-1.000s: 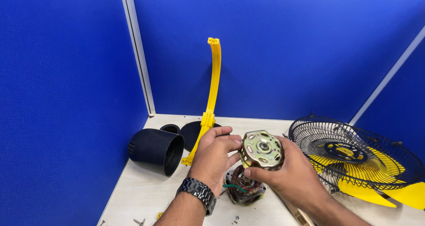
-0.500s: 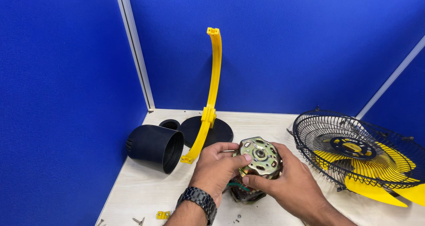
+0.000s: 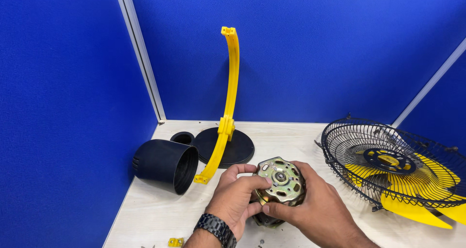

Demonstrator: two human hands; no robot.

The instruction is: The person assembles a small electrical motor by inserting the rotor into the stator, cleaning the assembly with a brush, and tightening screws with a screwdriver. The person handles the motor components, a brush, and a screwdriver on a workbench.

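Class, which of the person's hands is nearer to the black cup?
Left. The left hand lies just right of the black cup; the right hand is farther right, beyond the motor.

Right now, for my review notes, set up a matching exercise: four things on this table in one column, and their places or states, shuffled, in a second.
Things:
1. round metal motor
2. black cylindrical housing
3. yellow curved arm
4. black wire guard

Places or states:
A. lying on its side, left of the hands
B. rising from the black round base
C. held between both hands
D. far right, over the yellow fan blades

Pairs: 1-C, 2-A, 3-B, 4-D
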